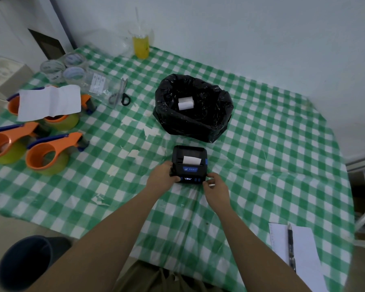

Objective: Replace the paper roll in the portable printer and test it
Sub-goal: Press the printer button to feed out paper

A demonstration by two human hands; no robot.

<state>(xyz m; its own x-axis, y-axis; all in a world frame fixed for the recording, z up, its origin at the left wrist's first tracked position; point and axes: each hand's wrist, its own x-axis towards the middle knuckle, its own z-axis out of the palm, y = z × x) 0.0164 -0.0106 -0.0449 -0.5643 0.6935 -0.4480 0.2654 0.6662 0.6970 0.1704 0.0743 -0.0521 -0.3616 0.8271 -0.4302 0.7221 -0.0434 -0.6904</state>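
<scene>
A small black portable printer (pixel 189 163) with blue trim sits on the green checked tablecloth (pixel 261 144) in the middle. A short strip of white paper (pixel 191 160) sticks out of its top slot, and its small front display is lit. My left hand (pixel 161 175) grips the printer's left side. My right hand (pixel 214 186) touches its front right corner with the fingertips. Behind the printer, a white paper roll (pixel 184 103) lies inside a black plastic bag (pixel 193 108).
Orange tape dispensers (pixel 49 153) and a white sheet (pixel 49 102) sit at the left, with tape rolls (pixel 52 70) and scissors (pixel 122 92) behind them. A yellow drink cup (pixel 141 44) stands at the back. A notepad with a pen (pixel 290 247) lies front right.
</scene>
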